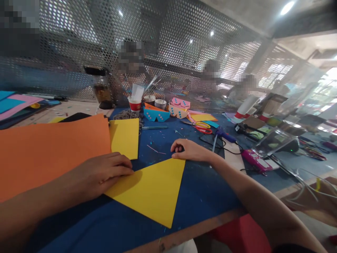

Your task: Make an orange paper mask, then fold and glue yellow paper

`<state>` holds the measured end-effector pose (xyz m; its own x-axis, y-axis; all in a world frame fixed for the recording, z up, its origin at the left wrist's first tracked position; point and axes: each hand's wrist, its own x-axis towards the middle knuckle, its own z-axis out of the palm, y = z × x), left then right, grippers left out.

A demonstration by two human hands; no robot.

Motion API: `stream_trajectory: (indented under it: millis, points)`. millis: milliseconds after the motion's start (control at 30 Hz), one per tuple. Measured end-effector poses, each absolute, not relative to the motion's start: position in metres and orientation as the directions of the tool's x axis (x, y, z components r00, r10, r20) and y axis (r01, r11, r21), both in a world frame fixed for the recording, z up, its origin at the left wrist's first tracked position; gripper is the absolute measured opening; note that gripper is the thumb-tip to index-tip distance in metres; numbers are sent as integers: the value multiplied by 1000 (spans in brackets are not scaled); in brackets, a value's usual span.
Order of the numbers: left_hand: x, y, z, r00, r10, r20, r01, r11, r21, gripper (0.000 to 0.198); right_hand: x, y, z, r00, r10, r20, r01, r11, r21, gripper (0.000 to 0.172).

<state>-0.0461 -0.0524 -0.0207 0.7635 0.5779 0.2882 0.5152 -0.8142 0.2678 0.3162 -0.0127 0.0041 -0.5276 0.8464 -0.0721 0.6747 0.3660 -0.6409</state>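
A yellow sheet of paper (151, 191) lies on the blue tabletop, its outline roughly triangular, with one corner pointing towards me. My left hand (110, 172) rests flat over its left end, fingers stretched and partly covering that corner. At the far right corner is my right hand (183, 149), its fingers curled in and the thumb against the paper's edge. Beyond my left hand lies another yellow sheet (125, 138), flat and apart from the first. A large orange sheet (55, 147) spreads out under and beside my left forearm.
Paper glasses shapes (156, 115), red-handled scissors (204, 130) and a pen (154, 127) lie farther back. A red cup (135, 104) and a jar (102, 91) stand by the perforated metal screen (168, 52). To the right are a purple glue gun (226, 135) with its cord and a magenta device (256, 161).
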Motion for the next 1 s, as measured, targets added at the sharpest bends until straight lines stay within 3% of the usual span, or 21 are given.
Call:
stream_trajectory:
  millis: [567,767,1000]
  points:
    - [-75,-61,-23,737,564,371,505,-826,252,40,317,-12,2,-513,855,-75,679,351,-645,20]
    - [-88,-56,-17,812,499,301,464,-866,185,44,317,-11,1,-516,854,-74,678,353,-645,20]
    - [-96,-53,-18,797,529,292,466,-846,258,47,318,-12,2,-513,855,-73,680,352,-643,21]
